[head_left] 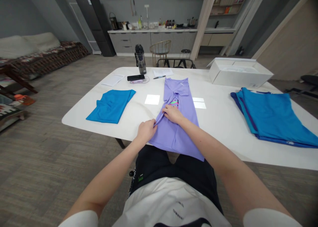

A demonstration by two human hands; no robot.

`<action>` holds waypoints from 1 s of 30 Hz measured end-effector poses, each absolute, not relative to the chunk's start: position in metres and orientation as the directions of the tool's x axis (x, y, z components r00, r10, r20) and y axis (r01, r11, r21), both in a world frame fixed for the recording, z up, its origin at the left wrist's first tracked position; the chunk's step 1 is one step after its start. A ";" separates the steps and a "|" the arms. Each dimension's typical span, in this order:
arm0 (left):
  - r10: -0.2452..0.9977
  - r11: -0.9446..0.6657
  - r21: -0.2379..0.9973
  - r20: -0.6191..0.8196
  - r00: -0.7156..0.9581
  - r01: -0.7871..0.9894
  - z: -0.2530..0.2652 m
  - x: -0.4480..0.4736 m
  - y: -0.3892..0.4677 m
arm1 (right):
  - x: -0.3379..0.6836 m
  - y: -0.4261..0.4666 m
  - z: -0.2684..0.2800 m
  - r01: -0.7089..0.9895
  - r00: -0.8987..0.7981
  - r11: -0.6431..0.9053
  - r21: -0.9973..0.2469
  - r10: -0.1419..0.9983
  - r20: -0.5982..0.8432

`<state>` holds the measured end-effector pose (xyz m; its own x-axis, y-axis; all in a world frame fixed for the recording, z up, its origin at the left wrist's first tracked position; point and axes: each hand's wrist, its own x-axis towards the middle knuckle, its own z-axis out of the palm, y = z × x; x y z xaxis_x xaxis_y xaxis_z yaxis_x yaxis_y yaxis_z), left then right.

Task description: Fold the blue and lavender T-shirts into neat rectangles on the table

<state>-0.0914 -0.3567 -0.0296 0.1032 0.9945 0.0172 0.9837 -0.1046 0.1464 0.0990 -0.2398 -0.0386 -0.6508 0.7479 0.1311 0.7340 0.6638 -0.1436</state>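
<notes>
Lavender T-shirt (pixel 186 131): one, laid over the middle of the white table (pixel 218 127), hem at the near edge, its right corner appearing to hang past; cloth bunched at mid-length, a sleeve across the far part.
Printed graphic (pixel 175 103): multicoloured, partly covered by the bunched cloth, on the table's middle part.
Left hand (pixel 147 131): over the table's near edge; fingers drawn narrow, pinching the shirt's left edge.
Right hand (pixel 173 114): farther in from the table's near edge; fingers narrow, holding gathered cloth near the print; underside of the grip hidden.
Handling of the edge: in judgement, best with both pinches light and the cloth between them taut, the ridge drawn straight before it is laid down; thin cloth would likely ruck under a hard pull, and the hem could slip off the table.
Orientation: sleeve end toward the table's far edge, hem toward its near edge and the person.
Long axis: near edge to far edge, crossing the table's longer direction.
Folded blue garment (pixel 111 106): one, table's left part.
Blue garment stack (pixel 275 114): layered, darker blue beneath, table's right part.
White carton (pixel 228 77): one, lid raised, table's far right.
Black-lidded bottle (pixel 141 60): one, upright, table's far edge, left of middle.
</notes>
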 end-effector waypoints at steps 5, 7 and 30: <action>0.982 -0.191 0.170 0.025 0.189 0.967 -0.027 -0.100 -0.386 | 0.108 -0.251 -0.033 0.744 -0.639 0.658 -0.119 0.752 0.164; 0.976 -0.216 0.163 0.051 0.210 0.963 -0.028 -0.101 -0.396 | 0.112 -0.257 -0.030 0.740 -0.646 0.665 -0.100 0.744 0.172; 0.900 -0.394 0.168 0.269 0.342 0.904 -0.039 -0.038 -0.442 | 0.168 -0.320 -0.031 0.754 -0.619 0.641 -0.146 0.767 0.171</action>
<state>-0.0376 -0.4417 -0.0388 0.3421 0.9004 0.2687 0.9039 -0.3935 0.1679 0.1681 -0.3198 -0.0311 -0.6189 0.7666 0.1709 0.7536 0.6409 -0.1461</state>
